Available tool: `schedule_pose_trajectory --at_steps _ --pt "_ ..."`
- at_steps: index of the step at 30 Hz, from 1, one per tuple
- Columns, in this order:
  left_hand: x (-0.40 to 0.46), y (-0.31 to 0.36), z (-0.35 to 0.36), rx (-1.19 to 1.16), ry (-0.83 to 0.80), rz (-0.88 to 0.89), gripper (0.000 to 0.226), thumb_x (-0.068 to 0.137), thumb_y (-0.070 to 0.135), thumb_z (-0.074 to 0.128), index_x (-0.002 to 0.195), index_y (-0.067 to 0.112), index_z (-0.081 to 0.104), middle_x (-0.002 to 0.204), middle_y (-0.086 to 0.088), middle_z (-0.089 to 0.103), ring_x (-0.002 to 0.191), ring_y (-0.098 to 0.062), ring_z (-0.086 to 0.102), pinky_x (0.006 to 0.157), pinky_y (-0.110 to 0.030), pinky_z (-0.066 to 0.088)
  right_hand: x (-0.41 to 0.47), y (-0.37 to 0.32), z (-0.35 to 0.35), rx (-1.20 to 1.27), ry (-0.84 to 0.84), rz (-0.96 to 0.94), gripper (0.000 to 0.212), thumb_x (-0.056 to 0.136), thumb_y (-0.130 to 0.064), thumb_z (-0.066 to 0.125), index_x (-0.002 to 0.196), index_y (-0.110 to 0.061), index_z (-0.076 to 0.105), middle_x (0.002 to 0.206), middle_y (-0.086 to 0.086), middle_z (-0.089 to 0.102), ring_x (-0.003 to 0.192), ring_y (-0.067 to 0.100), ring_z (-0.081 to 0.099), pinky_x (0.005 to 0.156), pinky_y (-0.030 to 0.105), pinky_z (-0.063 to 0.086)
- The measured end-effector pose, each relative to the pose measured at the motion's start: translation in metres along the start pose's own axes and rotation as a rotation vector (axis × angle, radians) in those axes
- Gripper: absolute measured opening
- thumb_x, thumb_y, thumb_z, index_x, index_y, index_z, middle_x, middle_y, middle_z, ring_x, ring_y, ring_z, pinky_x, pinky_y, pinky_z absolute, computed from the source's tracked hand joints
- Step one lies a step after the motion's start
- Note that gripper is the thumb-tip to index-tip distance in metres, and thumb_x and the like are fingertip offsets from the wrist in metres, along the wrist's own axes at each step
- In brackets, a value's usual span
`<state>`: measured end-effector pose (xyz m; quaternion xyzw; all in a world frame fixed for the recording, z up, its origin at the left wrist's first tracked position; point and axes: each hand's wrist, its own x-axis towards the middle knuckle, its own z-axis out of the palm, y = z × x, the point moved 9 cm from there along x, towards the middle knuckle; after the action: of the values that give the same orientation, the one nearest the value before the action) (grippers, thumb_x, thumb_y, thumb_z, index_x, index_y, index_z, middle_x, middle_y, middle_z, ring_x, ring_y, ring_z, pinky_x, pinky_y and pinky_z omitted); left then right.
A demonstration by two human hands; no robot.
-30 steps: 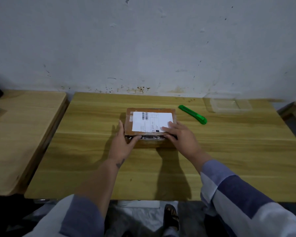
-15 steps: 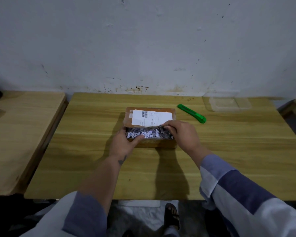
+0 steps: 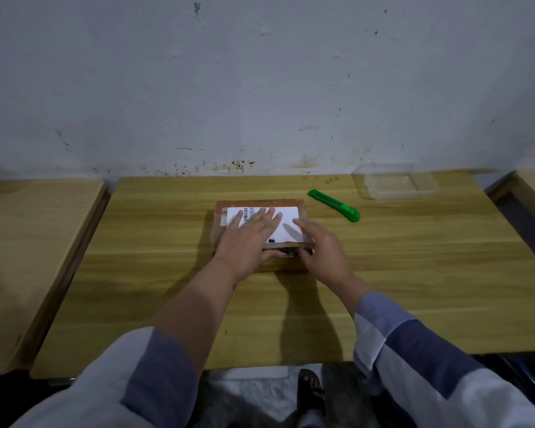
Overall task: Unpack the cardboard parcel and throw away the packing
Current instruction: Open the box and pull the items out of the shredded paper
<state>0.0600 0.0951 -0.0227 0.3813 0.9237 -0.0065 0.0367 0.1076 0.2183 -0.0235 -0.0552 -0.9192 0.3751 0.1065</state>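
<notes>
Brown matt cardboard parcel with smooth white paper label. Light wooden desk, smooth grained finish. Glossy green plastic utility knife; clear plastic rectangular container at far right corner. Rough, stained white plaster wall.

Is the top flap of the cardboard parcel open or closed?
Nearly closed: brown cardboard parcel, left hand flat on its labelled flap, a narrow front gap.

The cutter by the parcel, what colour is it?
Bright green, seen clearly in the head view: the cutter lies right of the parcel.
</notes>
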Motion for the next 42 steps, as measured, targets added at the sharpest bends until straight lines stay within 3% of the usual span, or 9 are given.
schedule_pose_trajectory --at_steps 4,11,16,20,24,29,33,36,42 --pt "0.008 0.007 0.010 -0.055 -0.062 0.022 0.072 0.095 0.057 0.029 0.153 0.026 0.001 0.161 0.005 -0.004 0.148 -0.012 -0.004 0.120 -0.043 0.001 -0.010 0.033 -0.002 0.234 0.031 0.270 0.058 0.086 0.004 0.053 0.142 -0.008 0.040 0.141 0.008 0.050 0.129 0.019 0.047 0.102 0.023 0.039" --pt "0.013 0.010 0.020 -0.017 -0.024 0.046 0.051 0.104 0.035 0.030 0.152 0.032 0.013 0.160 0.007 0.013 0.149 -0.019 0.004 0.119 -0.050 0.011 -0.009 0.057 0.001 0.327 0.156 0.475 0.031 0.090 -0.013 0.061 0.120 -0.013 0.065 0.118 0.007 0.068 0.108 0.018 0.064 0.083 0.020 0.046" --pt "0.011 0.010 0.018 -0.066 -0.020 0.025 0.048 0.103 0.033 0.032 0.151 0.030 0.023 0.159 0.009 0.019 0.149 -0.020 0.007 0.119 -0.052 0.011 -0.008 0.067 0.000 0.372 0.205 0.586 0.025 0.088 -0.014 0.064 0.112 -0.011 0.069 0.113 0.007 0.070 0.106 0.019 0.065 0.090 0.024 0.049" --pt "0.007 0.012 0.020 -0.067 -0.019 0.003 0.049 0.103 0.039 0.028 0.151 0.033 0.021 0.159 0.013 0.015 0.149 -0.017 0.004 0.119 -0.049 0.009 -0.008 0.068 0.006 0.435 0.153 0.603 0.027 0.088 -0.010 0.062 0.114 -0.012 0.069 0.115 0.007 0.070 0.106 0.019 0.065 0.090 0.028 0.050" --pt "0.002 0.009 0.022 -0.096 0.018 -0.010 0.066 0.091 0.059 0.002 0.152 0.034 0.014 0.158 0.016 0.016 0.148 -0.011 0.002 0.119 -0.045 0.005 -0.006 0.077 0.002 0.646 0.077 0.668 0.038 0.090 0.005 0.044 0.118 -0.010 0.066 0.120 0.012 0.066 0.102 0.025 0.063 0.086 0.032 0.051" --pt "0.001 0.011 0.030 -0.069 0.038 0.012 0.072 0.087 0.062 -0.012 0.150 0.038 0.012 0.159 0.015 0.003 0.145 -0.008 -0.010 0.116 -0.051 -0.001 0.041 0.098 -0.042 -0.026 0.079 0.489 0.044 0.088 -0.001 0.047 0.127 -0.020 0.058 0.128 0.006 0.060 0.090 0.022 0.061 0.074 0.032 0.052" --pt "0.000 0.014 0.029 -0.031 0.067 0.019 0.067 0.096 0.056 -0.005 0.146 0.034 0.032 0.156 0.005 0.027 0.145 -0.017 0.016 0.112 -0.058 0.019 0.084 0.123 -0.035 -0.465 -0.129 0.403 0.051 0.096 -0.018 0.040 0.146 -0.022 0.031 0.153 0.009 0.031 0.142 0.031 0.025 0.114 0.051 0.024" --pt "0.001 0.013 0.029 -0.007 0.085 0.027 0.060 0.101 0.051 0.005 0.141 0.031 0.044 0.150 0.002 0.040 0.140 -0.021 0.033 0.107 -0.060 0.030 0.090 0.139 -0.030 -0.568 -0.207 0.444 0.053 0.098 -0.016 0.036 0.149 -0.021 0.020 0.150 0.010 0.032 0.138 0.034 0.028 0.112 0.054 0.025" --pt "0.004 0.011 0.033 0.014 0.101 0.014 0.057 0.101 0.049 0.008 0.140 0.031 0.046 0.149 0.003 0.042 0.140 -0.018 0.033 0.110 -0.056 0.030 0.080 0.141 -0.024 -0.389 -0.107 0.473 0.042 0.090 -0.005 0.048 0.132 -0.006 0.046 0.129 0.017 0.044 0.110 0.037 0.053 0.095 0.043 0.045"
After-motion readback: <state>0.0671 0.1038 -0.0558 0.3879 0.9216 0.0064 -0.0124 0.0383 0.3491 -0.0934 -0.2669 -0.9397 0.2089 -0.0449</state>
